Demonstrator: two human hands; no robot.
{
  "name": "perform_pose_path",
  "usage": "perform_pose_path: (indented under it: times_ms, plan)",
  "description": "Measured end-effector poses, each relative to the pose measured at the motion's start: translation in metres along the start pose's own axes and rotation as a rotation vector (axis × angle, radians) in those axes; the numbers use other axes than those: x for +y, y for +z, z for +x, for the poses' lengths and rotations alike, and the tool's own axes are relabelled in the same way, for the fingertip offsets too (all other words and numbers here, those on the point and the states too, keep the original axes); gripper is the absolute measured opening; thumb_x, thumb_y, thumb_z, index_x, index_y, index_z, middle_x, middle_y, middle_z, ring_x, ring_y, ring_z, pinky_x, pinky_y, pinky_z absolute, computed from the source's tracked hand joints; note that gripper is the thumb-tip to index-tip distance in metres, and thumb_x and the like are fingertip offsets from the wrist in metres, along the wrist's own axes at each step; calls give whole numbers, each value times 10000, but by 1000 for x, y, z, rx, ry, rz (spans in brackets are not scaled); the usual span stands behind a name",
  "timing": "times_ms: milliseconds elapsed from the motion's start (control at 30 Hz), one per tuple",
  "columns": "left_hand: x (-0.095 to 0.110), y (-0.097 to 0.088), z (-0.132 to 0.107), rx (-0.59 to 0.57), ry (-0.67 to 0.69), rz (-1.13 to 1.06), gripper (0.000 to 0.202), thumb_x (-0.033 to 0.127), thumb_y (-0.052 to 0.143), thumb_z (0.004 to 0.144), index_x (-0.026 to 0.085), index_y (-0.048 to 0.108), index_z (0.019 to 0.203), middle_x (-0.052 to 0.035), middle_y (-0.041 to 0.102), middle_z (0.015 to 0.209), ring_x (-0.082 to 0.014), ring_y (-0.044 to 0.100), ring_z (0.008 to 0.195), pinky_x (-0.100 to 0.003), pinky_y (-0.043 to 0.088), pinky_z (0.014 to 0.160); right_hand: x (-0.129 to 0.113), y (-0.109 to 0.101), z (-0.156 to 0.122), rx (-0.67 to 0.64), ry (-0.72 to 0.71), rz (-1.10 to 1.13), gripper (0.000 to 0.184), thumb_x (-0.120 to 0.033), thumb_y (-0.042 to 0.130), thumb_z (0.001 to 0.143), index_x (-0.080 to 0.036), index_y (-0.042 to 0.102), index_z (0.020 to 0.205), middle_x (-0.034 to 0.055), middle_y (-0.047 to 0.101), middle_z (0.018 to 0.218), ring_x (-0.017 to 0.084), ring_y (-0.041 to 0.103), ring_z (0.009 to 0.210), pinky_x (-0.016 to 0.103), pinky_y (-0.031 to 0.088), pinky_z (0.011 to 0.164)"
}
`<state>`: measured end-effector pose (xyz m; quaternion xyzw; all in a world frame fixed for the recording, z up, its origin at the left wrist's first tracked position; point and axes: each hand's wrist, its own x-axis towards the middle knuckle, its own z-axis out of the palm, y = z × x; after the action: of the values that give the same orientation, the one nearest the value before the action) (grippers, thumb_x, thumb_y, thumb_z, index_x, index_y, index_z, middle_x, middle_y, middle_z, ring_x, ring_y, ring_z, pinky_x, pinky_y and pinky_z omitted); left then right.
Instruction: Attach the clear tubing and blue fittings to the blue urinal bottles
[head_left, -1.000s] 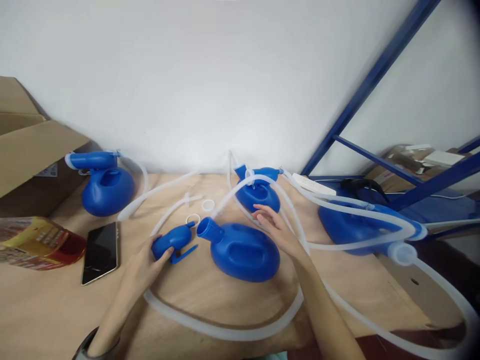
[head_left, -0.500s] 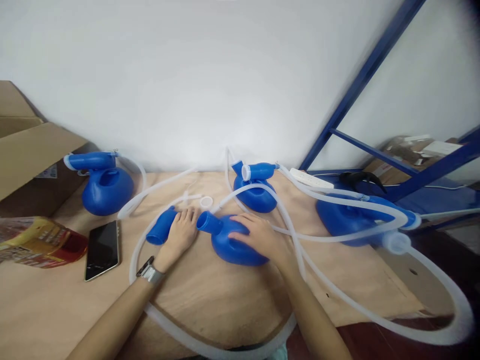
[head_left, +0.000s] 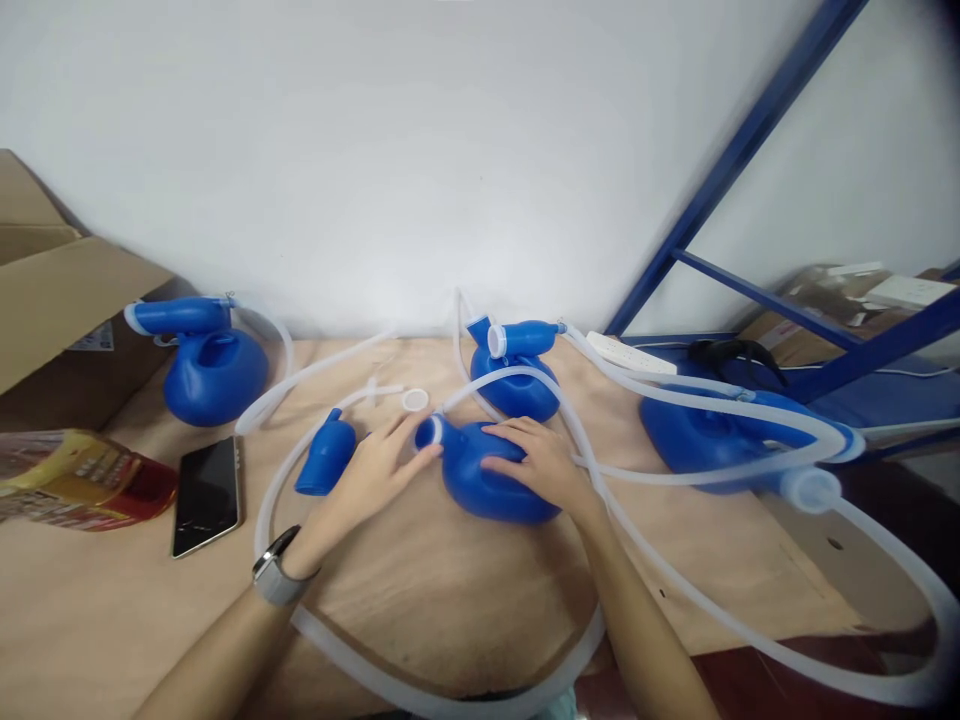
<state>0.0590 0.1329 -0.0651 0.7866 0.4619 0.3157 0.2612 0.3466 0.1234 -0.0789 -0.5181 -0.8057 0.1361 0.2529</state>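
Note:
My right hand [head_left: 541, 462] grips a blue urinal bottle [head_left: 480, 478] from above, its fingers curled over the handle. The bottle lies low on the table, neck tilted up to the left. At that mouth sits a white ring [head_left: 438, 428], pinched between the thumb and fingers of my left hand [head_left: 382, 462]. Left of this hand lies a loose blue funnel-shaped piece [head_left: 328, 455], its narrow spout pointing away. A white ring cap [head_left: 415, 400] rests just beyond my left fingertips, with a thin clear tube beside it.
Other blue urinal bottles stand at the left [head_left: 216, 378], back [head_left: 514, 390] and right [head_left: 679, 440]. A long clear hose [head_left: 450, 705] loops round my arms. A phone [head_left: 208, 497], drink bottle [head_left: 90, 480] and cardboard box [head_left: 82, 290] are left; a blue metal frame [head_left: 739, 160] stands right.
My left hand has moved right, from beside the blue funnel piece to the bottle's mouth, where a white ring now shows. My right hand keeps its hold on the bottle.

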Motion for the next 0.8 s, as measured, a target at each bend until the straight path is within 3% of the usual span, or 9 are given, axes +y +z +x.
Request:
perform_pose_path:
  times_ms: [67, 233, 300, 400, 533, 667, 800]
  plan:
    - [7, 0, 3, 8, -11, 13, 523, 537, 567, 1035, 217, 647, 1441, -126, 684, 1419, -306, 672, 1260, -466, 510, 1118, 0, -1, 0, -6, -6, -1, 409, -505, 765, 941, -300, 778, 1294, 69, 807, 1257, 331, 740, 1191, 529, 554, 1116]
    - [2, -2, 15, -86, -89, -90, 479, 536, 633, 978, 184, 725, 1289, -101, 778, 1206, -281, 750, 1031, -383, 619, 885, -2, -4, 1, -30, 12, 54, 429, -498, 799, 916, -272, 789, 1281, 78, 798, 1292, 342, 746, 1216, 481, 581, 1087]
    - [1, 3, 18, -118, -51, -43, 392, 443, 683, 928, 186, 722, 1223, -97, 781, 1165, -289, 745, 1029, -421, 606, 944, -3, -5, 1, -46, 2, 81, 438, -486, 814, 905, -282, 783, 1291, 63, 791, 1312, 336, 742, 1233, 471, 578, 1094]
    - [-2, 21, 19, -96, 50, -20, 370, 314, 688, 885, 183, 656, 1230, -133, 731, 1274, -319, 707, 1164, -505, 538, 1091, -3, -5, 1, -53, -19, 76, 455, -484, 821, 898, -302, 772, 1312, 56, 790, 1315, 337, 738, 1245, 478, 578, 1097]
    - [-8, 41, 17, -19, 184, -167, 456, 358, 676, 957, 196, 567, 1369, -185, 622, 1481, -332, 606, 1380, -530, 470, 1183, 0, -4, 0, -37, -41, 52, 452, -488, 808, 910, -308, 766, 1323, 62, 804, 1281, 329, 761, 1197, 461, 599, 1062]
    - [-14, 41, 18, -9, 248, -230, 377, 325, 652, 992, 195, 597, 1342, -207, 566, 1557, -341, 524, 1483, -547, 418, 1230, 3, -1, -1, -39, -50, 47, 450, -505, 808, 910, -277, 783, 1297, 81, 821, 1223, 319, 796, 1093, 429, 630, 978]
    - [-14, 32, 22, -126, 236, -272, 249, 306, 646, 1001, 195, 636, 1223, -205, 526, 1600, -330, 542, 1471, -523, 444, 1217, 5, 0, -2, -54, -49, 41, 476, -512, 809, 906, -261, 777, 1309, 95, 817, 1231, 338, 795, 1096, 459, 630, 978]
